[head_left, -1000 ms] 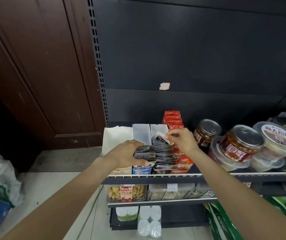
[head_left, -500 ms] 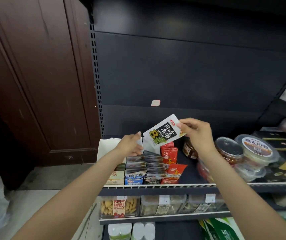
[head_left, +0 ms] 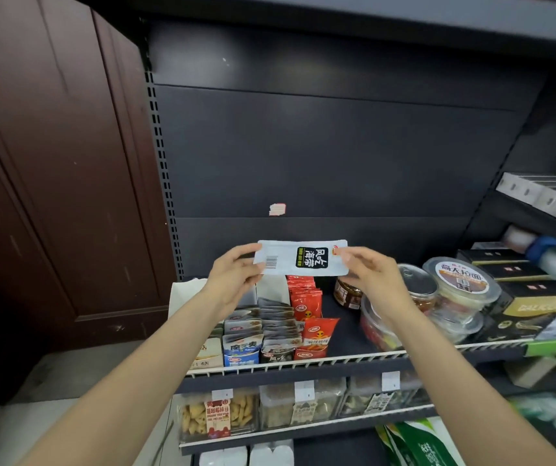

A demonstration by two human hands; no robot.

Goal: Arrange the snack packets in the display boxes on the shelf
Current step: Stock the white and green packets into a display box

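A pale snack packet (head_left: 301, 257) is pinched at both short ends: its left end is clamped between the thumb and curled fingers (head_left: 249, 252) of the left hand (head_left: 232, 280), and its right end between the thumb and fingers of the right hand (head_left: 375, 274). The packet is held level, lengthwise, in the air above the display boxes, its barcode and black label turned toward the camera. It is kept clear of the shelf (head_left: 343, 359) and touches nothing but the two hands.

Below the hands, a dark display box (head_left: 278, 331) filled with grey packets is seen at the shelf's front, with a blue-and-white box (head_left: 241, 344) just to its left and a red box of orange-red packets (head_left: 310, 317) just to its right. Farther right on the same shelf, jars with metal lids (head_left: 416, 285) and a round lidded tub (head_left: 461, 280) are stood close together. Clear bins of snacks (head_left: 219, 412) are lined up on the lower shelf.
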